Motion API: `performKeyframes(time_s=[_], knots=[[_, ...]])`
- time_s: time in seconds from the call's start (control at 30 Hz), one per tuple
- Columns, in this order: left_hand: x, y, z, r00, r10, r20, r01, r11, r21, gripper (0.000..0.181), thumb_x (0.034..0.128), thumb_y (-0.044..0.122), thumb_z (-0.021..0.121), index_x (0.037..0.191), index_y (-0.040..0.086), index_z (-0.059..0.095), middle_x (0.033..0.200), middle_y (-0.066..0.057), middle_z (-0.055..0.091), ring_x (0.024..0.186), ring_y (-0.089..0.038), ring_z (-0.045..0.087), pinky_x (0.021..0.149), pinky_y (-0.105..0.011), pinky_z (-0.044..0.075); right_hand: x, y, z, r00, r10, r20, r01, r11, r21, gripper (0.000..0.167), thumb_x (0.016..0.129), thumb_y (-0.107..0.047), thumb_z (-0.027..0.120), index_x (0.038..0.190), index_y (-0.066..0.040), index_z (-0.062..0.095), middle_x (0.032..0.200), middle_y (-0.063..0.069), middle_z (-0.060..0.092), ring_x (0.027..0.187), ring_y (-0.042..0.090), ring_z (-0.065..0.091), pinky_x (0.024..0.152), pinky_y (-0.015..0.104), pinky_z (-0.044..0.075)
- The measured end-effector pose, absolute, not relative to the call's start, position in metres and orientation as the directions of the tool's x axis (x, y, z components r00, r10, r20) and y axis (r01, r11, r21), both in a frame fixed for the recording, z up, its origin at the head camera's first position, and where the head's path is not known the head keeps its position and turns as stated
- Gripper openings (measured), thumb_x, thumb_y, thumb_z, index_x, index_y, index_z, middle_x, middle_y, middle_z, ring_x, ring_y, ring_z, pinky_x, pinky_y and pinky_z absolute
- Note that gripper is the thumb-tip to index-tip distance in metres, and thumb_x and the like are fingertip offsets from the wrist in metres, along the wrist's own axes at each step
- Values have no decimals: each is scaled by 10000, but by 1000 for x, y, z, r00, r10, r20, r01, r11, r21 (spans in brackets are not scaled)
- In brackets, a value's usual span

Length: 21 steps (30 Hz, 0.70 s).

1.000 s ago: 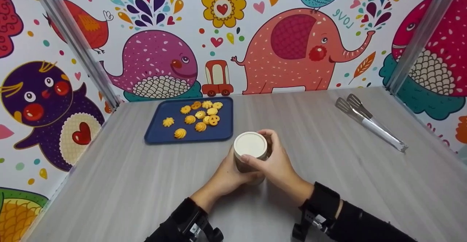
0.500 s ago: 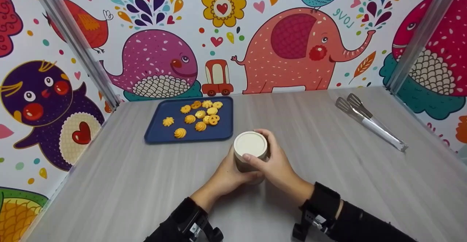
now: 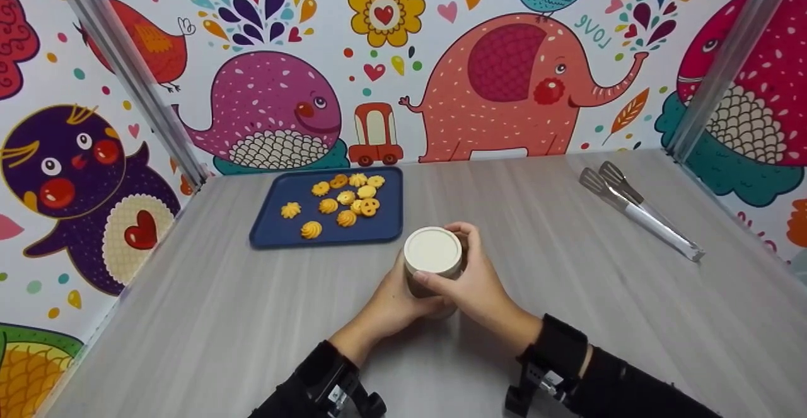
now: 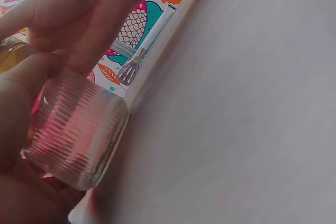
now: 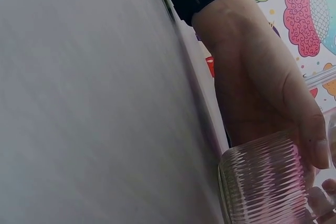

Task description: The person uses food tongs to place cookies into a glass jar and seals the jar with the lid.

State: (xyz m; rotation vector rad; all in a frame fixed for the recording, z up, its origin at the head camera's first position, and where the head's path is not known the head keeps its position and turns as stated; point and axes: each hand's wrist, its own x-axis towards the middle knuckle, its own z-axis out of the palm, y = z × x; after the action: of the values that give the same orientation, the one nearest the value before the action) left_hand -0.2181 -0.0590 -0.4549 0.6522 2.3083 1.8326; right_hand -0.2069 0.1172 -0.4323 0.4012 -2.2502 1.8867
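Note:
A ribbed clear glass jar (image 4: 79, 129) with a cream lid (image 3: 433, 251) is held between both hands near the front middle of the table. My left hand (image 3: 394, 298) wraps round the jar's body from the left. At the lid's rim, my right hand (image 3: 485, 285) grips with its thumb at the near side and fingers on the far right. The lid sits on the jar. In the right wrist view, the jar's ribbed base (image 5: 265, 179) shows close to the table; whether it touches is unclear.
A blue tray (image 3: 268, 219) with several cookies (image 3: 328, 206) lies behind and left of the jar. Metal tongs (image 3: 649, 216) lie at the right. Patterned wall panels and metal posts (image 3: 135, 77) bound the table (image 3: 252, 330).
My right thumb and fingers shift slightly round the lid's rim, the thumb moving left and the fingers right since half a second ago. The left hand and jar stay in place.

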Motion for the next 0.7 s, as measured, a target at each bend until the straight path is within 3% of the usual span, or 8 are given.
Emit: performKeyframes(time_s=[0.7], knots=[[-217, -59, -455, -907, 391, 157, 247, 189, 950, 1128, 777, 266, 952, 1653, 93, 262, 1582, -130, 480, 1449, -252, 459, 1214, -483, 332, -205, 118, -432, -944, -113, 310, -326, 171, -930, 809, 848, -225, 907, 1468, -91, 404, 1441, 112, 542, 1378, 257, 523, 1180, 516, 365]])
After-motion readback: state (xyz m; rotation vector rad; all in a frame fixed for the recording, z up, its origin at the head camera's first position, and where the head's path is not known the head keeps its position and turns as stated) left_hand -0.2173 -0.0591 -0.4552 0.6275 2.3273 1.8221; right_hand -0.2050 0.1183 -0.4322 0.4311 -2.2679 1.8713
